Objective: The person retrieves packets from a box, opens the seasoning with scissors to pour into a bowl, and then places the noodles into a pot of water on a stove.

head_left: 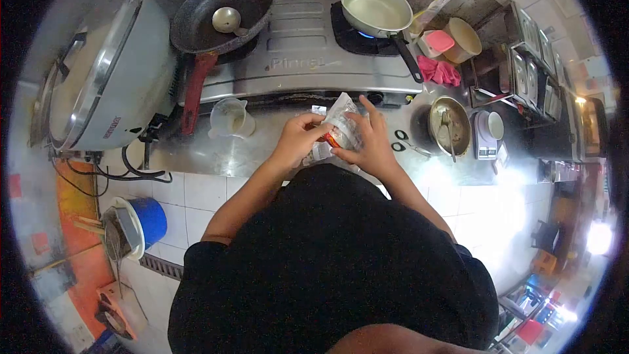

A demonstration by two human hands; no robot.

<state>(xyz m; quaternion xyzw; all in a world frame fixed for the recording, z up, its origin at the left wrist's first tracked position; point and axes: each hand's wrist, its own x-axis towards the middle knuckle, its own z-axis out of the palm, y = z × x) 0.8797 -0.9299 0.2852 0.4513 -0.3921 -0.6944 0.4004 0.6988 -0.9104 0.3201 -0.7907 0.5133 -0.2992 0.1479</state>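
A clear, crinkled plastic packet (342, 118) with a red and yellow patch is between my hands, over the steel counter near my body. My left hand (296, 139) pinches its left side, thumb and fingers closed. From the right, my right hand (372, 139) grips the packet with the thumb at its lower edge, while one finger sticks up off it. The packet's contents cannot be made out. Small silvery wrapper pieces (321, 151) lie beneath. Just right of my right hand are black-handled scissors (400, 141). A clear measuring jug (232, 119) stands to the left.
On the stove, a saucepan (375, 8) of liquid sits over a blue flame, and a dark frying pan (223, 10) holds a ladle (227, 20). A metal bowl with utensils (436, 118) and a kitchen scale (485, 141) stand right. A large rice cooker (108, 72) occupies the left.
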